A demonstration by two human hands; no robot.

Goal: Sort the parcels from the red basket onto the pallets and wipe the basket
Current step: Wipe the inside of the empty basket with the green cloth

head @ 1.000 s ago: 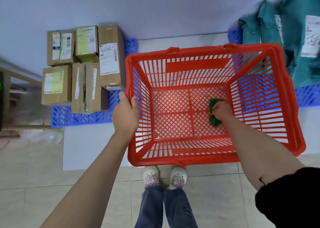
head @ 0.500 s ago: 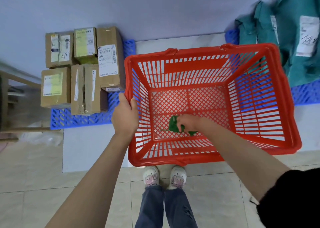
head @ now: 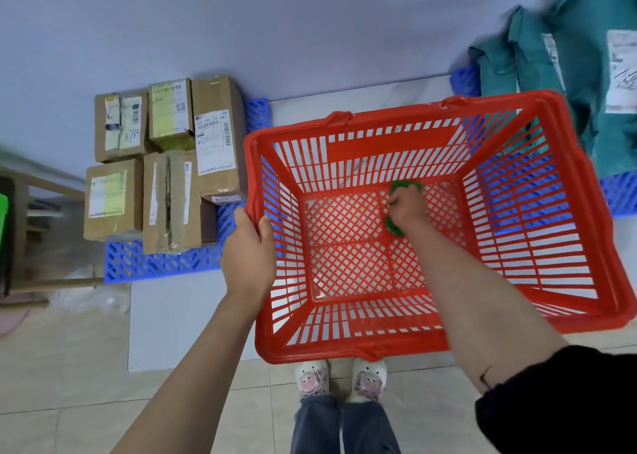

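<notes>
The red basket (head: 582, 212) is held up off the floor, tilted a little, its open top facing the camera and its mesh bottom bare of parcels. The left hand (head: 249, 246) grips the rim on the basket's left side — thumb curled over the inside of the edge, the other fingers hidden beneath the rim. The right hand (head: 406, 205) is down inside, fingers curled tightly round a green cloth (head: 393, 224), pressing it against the mesh floor close to the far wall; a bit of green shows above the knuckles and a bit below the wrist. The right forearm runs across the near wall of the basket, and a black sleeve (head: 551, 398) sits pushed up at the lower right.

Over on the left, five brown cardboard boxes (head: 172, 164) with shipping labels stand packed together on a blue pallet (head: 148, 264), right up against the wall. On the right, teal mailer bags (head: 565, 74) with white labels lie on a second blue pallet (head: 620, 191), partly seen through the basket's slats. Between the two pallets there is a pale floor panel (head: 186, 315).

Straight below the basket — two white shoes (head: 341, 377) and blue jeans (head: 344, 426) on beige tiles. At the far left edge, a wooden frame (head: 41, 288) and something bright green, too cropped to identify.
</notes>
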